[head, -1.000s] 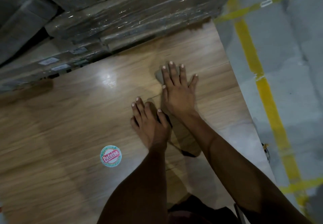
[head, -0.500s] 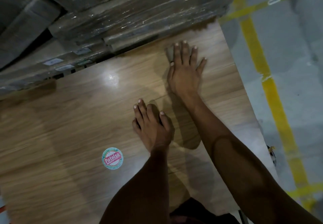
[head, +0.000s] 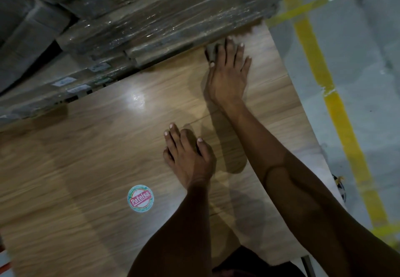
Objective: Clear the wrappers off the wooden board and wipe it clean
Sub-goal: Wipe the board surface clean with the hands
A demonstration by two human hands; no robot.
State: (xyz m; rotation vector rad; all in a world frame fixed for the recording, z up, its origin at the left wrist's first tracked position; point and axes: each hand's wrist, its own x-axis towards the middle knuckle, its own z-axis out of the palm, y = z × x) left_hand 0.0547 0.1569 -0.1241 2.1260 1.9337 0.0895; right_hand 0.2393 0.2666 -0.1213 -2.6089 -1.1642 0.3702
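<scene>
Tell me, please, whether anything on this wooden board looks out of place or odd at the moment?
Only one thing stands out: a round Patelsa sticker stuck on the wooden board, left of the left hand. The right hand presses a small grey cloth flat near the far edge. No wrappers, spills or damage show.

The wooden board (head: 91, 160) is showing a smooth, semi-glossy woodgrain finish, with a bright glare spot shining off it. A round printed sticker (head: 140, 198) is lying flat on it, looking like glossy paper. The stacked packs (head: 151, 17) behind are glinting under clear, crinkled plastic film. The floor (head: 357, 71) is looking matt and grey, with worn yellow painted lines (head: 337, 112) flaking in places.
</scene>
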